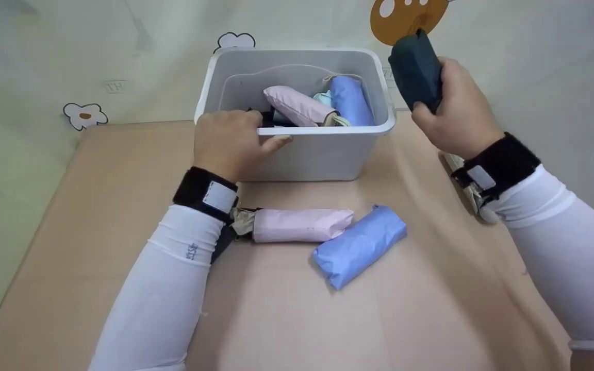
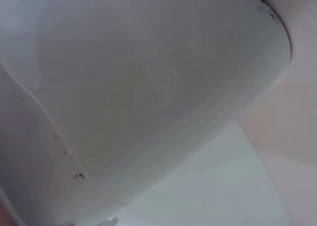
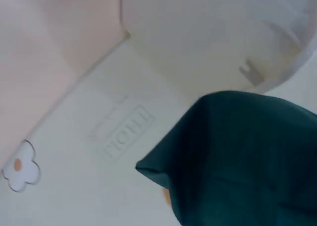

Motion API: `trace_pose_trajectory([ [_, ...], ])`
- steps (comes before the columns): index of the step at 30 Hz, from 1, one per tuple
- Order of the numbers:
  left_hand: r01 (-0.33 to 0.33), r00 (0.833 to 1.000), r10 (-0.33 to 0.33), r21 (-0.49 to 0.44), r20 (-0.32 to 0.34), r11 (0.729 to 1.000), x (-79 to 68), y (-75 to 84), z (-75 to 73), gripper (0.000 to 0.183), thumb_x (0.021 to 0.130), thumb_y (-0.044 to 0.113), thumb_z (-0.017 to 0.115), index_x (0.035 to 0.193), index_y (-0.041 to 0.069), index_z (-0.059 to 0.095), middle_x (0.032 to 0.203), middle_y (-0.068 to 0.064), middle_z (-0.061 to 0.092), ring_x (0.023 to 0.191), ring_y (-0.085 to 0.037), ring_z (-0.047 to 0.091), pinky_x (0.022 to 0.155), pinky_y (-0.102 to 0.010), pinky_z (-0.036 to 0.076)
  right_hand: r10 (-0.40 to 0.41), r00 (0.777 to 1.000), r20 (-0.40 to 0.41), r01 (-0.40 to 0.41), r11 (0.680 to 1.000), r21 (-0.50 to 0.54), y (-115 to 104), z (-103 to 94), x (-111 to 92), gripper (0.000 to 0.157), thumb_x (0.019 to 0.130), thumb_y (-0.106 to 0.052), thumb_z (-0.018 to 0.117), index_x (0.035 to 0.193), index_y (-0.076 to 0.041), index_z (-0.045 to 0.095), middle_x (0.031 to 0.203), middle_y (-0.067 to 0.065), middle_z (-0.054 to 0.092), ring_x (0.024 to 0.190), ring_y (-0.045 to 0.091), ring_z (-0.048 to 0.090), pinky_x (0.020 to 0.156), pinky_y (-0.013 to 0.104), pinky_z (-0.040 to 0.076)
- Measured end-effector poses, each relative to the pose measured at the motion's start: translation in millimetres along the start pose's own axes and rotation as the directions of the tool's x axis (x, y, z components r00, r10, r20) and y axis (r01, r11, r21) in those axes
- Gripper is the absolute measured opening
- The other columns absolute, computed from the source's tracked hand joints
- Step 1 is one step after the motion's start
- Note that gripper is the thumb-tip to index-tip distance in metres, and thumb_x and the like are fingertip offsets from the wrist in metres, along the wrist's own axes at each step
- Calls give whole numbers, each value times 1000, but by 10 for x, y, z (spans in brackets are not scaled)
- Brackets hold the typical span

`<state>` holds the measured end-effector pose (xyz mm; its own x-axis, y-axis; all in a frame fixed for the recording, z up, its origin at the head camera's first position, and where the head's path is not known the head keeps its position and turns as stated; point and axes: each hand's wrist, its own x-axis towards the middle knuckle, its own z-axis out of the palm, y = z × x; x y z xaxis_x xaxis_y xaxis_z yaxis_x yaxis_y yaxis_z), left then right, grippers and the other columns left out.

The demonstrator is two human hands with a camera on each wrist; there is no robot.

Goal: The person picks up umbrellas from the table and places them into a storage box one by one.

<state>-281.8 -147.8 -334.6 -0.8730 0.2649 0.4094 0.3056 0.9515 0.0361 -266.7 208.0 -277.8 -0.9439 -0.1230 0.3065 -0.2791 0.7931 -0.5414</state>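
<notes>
My left hand grips the front rim of a white plastic bin, its fingers over the edge and its thumb along the outside. To the right of the bin and higher than its rim, my right hand holds a dark green folded umbrella in a cloth sleeve; its end also fills the lower right of the right wrist view. Inside the bin lie a pink folded umbrella, a blue one and darker things partly hidden by the front wall. The left wrist view shows mostly the bin's side.
On the table before the bin lie a pink folded umbrella and a blue one, end to side. A dark item shows beside my left forearm. Behind my right wrist is a pale object. A patterned wall covering stands behind.
</notes>
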Motion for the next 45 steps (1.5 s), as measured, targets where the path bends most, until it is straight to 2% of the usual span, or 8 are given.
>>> trace_pose_trajectory([
  [3, 3, 1000, -3, 2, 9, 1000, 3, -7, 2, 80, 87, 86, 53, 82, 8, 67, 69, -12, 65, 66, -39, 65, 64, -55, 51, -95, 995, -19, 94, 995, -26, -135, 3, 28, 61, 95, -11, 59, 152, 2, 41, 140, 23, 52, 120, 34, 50, 106, 55, 40],
  [7, 11, 1000, -11, 10, 25, 1000, 8, -7, 6, 80, 87, 86, 52, 82, 8, 67, 69, -11, 65, 66, -38, 65, 64, -54, 50, -253, 968, -1, 252, 964, -91, -290, 89, 97, 55, 92, -6, 61, 146, -1, 50, 132, 23, 58, 118, 35, 49, 100, 53, 38],
  [11, 7, 999, -7, 10, 34, 1000, 7, 3, 13, 81, 88, 87, 50, 83, 8, 67, 69, -11, 63, 65, -37, 63, 64, -53, 51, -315, 947, 67, 322, 934, -158, -400, 226, 175, 53, 90, -4, 63, 143, -6, 56, 129, 20, 62, 118, 38, 51, 101, 53, 38],
  [20, 30, 997, -30, 0, 65, 1000, 2, -9, -5, 80, 88, 86, 52, 89, 8, 70, 74, -12, 67, 72, -38, 67, 69, -54, 51, -218, 955, 202, 274, 908, -318, -638, 412, 371, 50, 96, -8, 63, 146, -7, 57, 140, 18, 65, 124, 39, 54, 109, 56, 40],
  [26, 20, 999, -20, -8, 37, 1000, 0, -23, 4, 79, 87, 85, 54, 87, 8, 70, 74, -13, 68, 71, -39, 67, 68, -55, 51, -213, 944, 253, 304, 860, -410, -714, 579, 428, 48, 99, -7, 58, 147, -5, 57, 142, 18, 66, 128, 40, 56, 111, 54, 41],
  [31, 12, 1000, -12, -19, 4, 1000, 2, -20, 22, 78, 86, 85, 56, 83, 8, 68, 71, -13, 67, 67, -40, 66, 65, -56, 51, -216, 931, 295, 329, 846, -420, -732, 625, 463, 51, 99, -6, 57, 150, -6, 55, 144, 17, 65, 129, 40, 57, 111, 55, 41],
  [37, 15, 1000, -15, -16, 22, 1000, 17, 0, 14, 79, 86, 86, 54, 85, 8, 69, 73, -12, 68, 69, -39, 66, 66, -55, 51, -208, 911, 357, 352, 843, -407, -738, 592, 494, 53, 99, -7, 59, 152, -6, 53, 145, 18, 64, 131, 40, 56, 115, 54, 39],
  [45, 22, 999, -21, -16, 27, 1000, 31, 12, 13, 81, 86, 87, 54, 89, 7, 72, 75, -14, 70, 71, -40, 67, 68, -56, 51, -202, 904, 376, 359, 837, -413, -721, 569, 496, 54, 101, -12, 64, 154, -8, 52, 149, 16, 62, 132, 41, 55, 116, 56, 38],
])
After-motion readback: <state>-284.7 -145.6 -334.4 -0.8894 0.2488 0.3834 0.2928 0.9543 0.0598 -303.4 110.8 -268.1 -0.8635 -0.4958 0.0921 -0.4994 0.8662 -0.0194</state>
